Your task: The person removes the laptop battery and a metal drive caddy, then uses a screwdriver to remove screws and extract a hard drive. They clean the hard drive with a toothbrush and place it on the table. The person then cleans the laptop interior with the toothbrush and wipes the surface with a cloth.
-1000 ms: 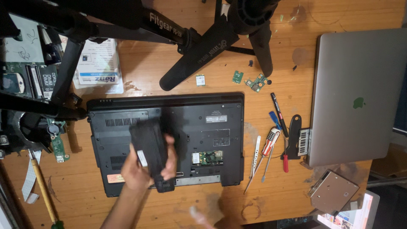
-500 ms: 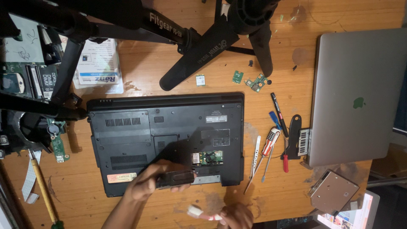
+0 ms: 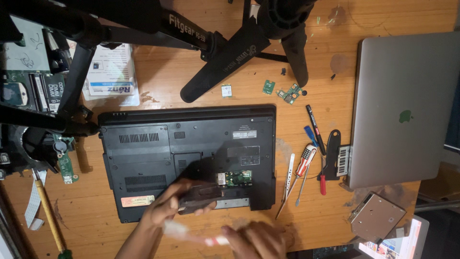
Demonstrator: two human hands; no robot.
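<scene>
Laptop lies base-up on the table. Left hand grasps the battery, seated at the front-edge bay but apparently not latched. Right hand pinches a blurred white item, possibly a cloth. Board opening remains uncovered.

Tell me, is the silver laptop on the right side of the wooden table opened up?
No, the silver laptop lies shut and flat beside the black laptop, which rests underside up.
</scene>
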